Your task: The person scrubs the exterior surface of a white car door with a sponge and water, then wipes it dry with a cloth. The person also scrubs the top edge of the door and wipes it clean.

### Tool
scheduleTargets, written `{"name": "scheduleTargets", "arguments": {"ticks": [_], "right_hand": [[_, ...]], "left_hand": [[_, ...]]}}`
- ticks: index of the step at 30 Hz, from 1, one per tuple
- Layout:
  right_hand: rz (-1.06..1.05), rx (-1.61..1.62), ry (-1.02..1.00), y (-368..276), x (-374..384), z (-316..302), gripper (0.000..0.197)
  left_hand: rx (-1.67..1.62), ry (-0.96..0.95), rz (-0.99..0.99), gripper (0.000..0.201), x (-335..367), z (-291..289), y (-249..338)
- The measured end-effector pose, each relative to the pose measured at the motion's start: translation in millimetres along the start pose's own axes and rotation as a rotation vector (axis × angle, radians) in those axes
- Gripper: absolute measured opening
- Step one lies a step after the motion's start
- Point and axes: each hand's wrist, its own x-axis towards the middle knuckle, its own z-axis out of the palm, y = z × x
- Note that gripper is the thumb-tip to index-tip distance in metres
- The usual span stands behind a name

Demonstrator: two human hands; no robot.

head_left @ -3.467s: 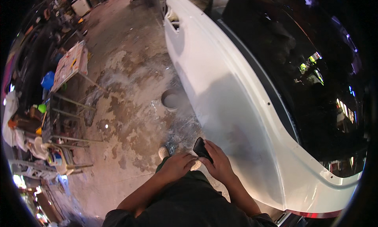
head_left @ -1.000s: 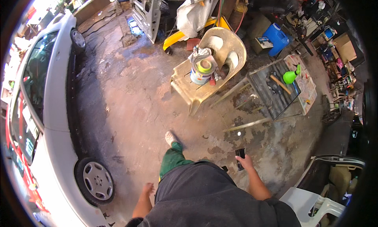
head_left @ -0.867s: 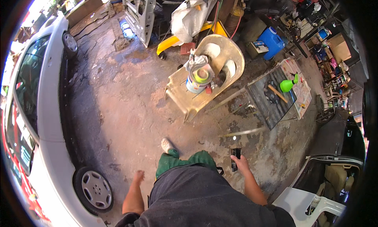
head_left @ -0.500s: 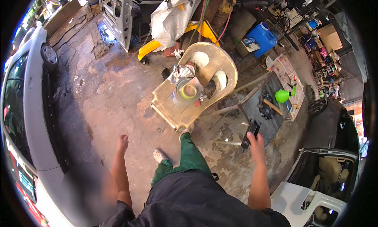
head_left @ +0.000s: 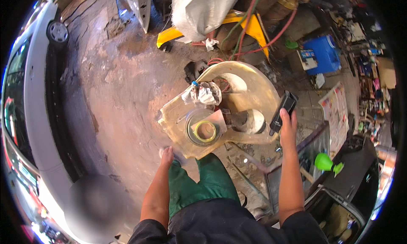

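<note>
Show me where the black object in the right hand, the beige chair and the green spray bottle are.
Black object [head_left: 288, 102]: head view, on its upper end.
Beige chair [head_left: 251, 95]: head view, on its backrest.
Green spray bottle [head_left: 323, 162]: head view, on its body.

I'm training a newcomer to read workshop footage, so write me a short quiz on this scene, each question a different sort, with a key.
1. Which hand holds the black block?
2. True or false: the can stands on the beige chair.
3. Where in the picture is the green spray bottle?
A) On the beige chair
B) On the can
C) To the right of the right forearm

Key:
1. The right hand.
2. True.
3. C.
</note>
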Motion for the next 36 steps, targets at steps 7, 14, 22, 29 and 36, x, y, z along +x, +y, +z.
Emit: {"name": "scheduleTargets", "arguments": {"ticks": [7,14,22,29,36], "right_hand": [[-0.058,-0.171,-0.115,38.6,21.2,-2.4,0.066],[-0.248,-0.181,-0.044,-3.4,32.6,29.8,0.069],[-0.044,-0.028,-0.032,-96.8,16.6,22.4,0.069],[-0.168,-0.105,0.058,-188.5,-10.1,-29.7,0.067],[-0.492,-0.059,0.093,-300.9,-27.9,-44.5,0.090]], "left_hand": [[-0.647,-0.145,-0.060,0.093,65.3,5.8,93.8],[-1.213,-0.129,-0.191,0.084,56.7,-24.9,121.2],[-1.091,-0.117,-0.116,0.096,-3.6,-36.1,170.4],[-0.999,-0.143,0.088,0.101,-99.7,-76.1,205.4],[-0.942,-0.045,0.357,0.098,-206.5,-134.6,267.1]]}}
